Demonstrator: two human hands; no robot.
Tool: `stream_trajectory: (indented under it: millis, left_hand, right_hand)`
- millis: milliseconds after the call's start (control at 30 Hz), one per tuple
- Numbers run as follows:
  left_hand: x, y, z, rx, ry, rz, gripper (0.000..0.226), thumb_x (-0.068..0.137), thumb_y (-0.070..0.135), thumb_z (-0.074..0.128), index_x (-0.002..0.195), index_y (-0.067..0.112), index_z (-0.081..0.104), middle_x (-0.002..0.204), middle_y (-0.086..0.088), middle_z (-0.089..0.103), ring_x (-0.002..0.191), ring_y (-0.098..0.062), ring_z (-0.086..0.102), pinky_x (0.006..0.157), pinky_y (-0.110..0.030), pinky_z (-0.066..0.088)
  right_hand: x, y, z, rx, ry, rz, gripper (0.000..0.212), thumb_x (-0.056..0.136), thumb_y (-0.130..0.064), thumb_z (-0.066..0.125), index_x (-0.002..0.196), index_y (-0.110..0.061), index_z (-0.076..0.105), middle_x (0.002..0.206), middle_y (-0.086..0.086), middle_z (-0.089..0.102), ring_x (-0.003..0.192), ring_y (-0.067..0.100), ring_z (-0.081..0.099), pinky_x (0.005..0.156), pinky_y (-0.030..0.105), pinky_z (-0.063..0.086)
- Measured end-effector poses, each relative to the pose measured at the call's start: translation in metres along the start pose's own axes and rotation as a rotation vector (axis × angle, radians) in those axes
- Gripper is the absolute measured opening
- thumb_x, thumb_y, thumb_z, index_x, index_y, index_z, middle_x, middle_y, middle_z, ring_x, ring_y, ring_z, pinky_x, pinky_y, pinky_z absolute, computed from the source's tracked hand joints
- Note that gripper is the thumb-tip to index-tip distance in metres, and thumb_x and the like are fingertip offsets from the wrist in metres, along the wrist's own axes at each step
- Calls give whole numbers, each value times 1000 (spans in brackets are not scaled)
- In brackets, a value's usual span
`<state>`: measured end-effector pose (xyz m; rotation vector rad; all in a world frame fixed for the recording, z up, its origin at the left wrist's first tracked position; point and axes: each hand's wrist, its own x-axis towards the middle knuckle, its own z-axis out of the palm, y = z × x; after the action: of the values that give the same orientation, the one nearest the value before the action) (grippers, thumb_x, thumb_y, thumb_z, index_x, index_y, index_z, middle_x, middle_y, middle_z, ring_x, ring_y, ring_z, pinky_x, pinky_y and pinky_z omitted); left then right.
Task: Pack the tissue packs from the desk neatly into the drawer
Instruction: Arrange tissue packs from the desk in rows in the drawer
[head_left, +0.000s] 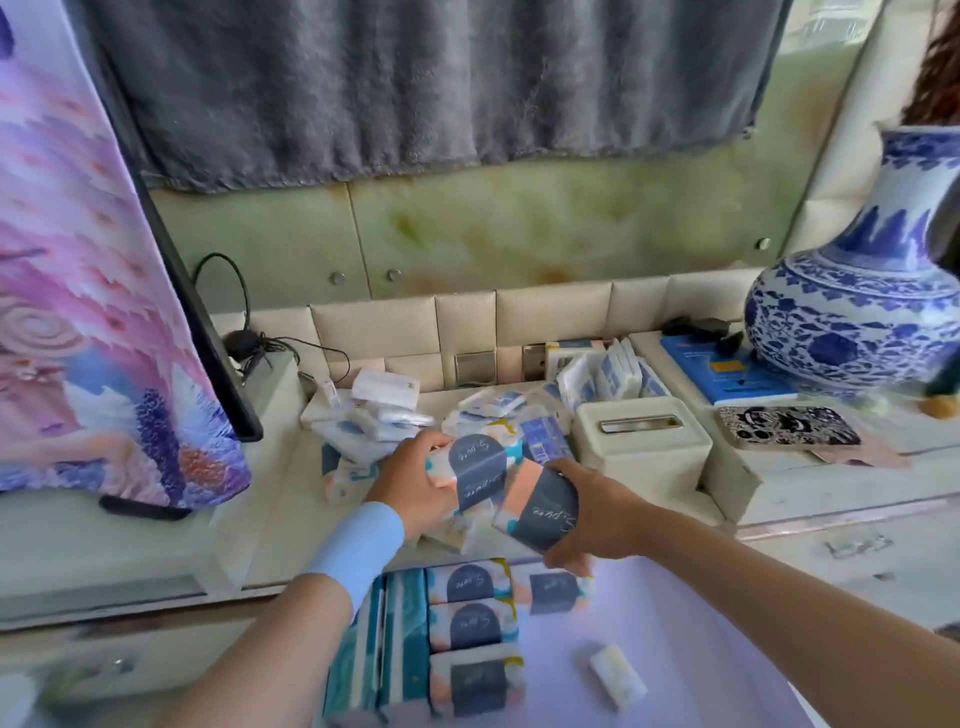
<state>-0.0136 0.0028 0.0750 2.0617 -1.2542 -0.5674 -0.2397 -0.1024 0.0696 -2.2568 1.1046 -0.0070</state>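
My left hand (410, 480) grips a tissue pack with a dark grey label (475, 462) at the desk's front edge. Right beside it my right hand (592, 512) holds a second grey-labelled pack (540, 512), tilted, above the open drawer (691, 613). In the drawer, three such packs (475, 626) lie in a column, another (556, 592) lies to their right, and teal striped packs (379, 639) stand at the left. A heap of small white-and-blue tissue packs (498, 415) covers the desk behind my hands.
A white tissue box (644, 447) stands right of the heap. A large blue-and-white vase (857, 301), a blue book (727, 374) and a patterned phone case (787, 426) sit at the right. A cloth-covered screen (93, 291) fills the left. One small white pack (618, 675) lies loose in the drawer.
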Motion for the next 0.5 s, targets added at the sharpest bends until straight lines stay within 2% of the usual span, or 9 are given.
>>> stream_trajectory:
  millis: [133, 267, 367, 500]
  left_hand:
    - [-30, -13, 17, -30, -64, -71, 54, 71, 13, 68, 119, 30, 51, 117, 3, 57, 101, -17, 58, 85, -27, 46]
    - [-59, -30, 35, 44, -144, -107, 55, 70, 10, 72, 119, 27, 53, 118, 1, 55, 102, -17, 57, 87, -29, 49]
    - [-75, -39, 50, 106, -180, -134, 58, 71, 10, 71, 122, 31, 52, 121, 5, 52, 107, -17, 54, 91, -33, 50]
    - [-84, -40, 62, 107, -177, -124, 55, 74, 9, 68, 119, 33, 51, 119, 7, 50, 103, -16, 54, 83, -28, 51]
  right_hand:
    - [-18, 22, 24, -117, -118, 15, 99, 58, -22, 87, 141, -21, 32, 126, 3, 52, 105, 21, 56, 80, 30, 53]
    - [-31, 47, 54, -342, -160, 16, 54, 68, -26, 77, 117, -20, 55, 119, 6, 52, 101, 21, 53, 78, 29, 49]
    - [-37, 65, 81, -438, -154, -38, 57, 73, -32, 79, 123, -23, 53, 123, 5, 46, 111, 22, 51, 85, 30, 51]
    - [-32, 75, 109, -353, -53, -67, 63, 73, -39, 82, 127, -29, 51, 127, 3, 43, 116, 20, 48, 92, 32, 51]
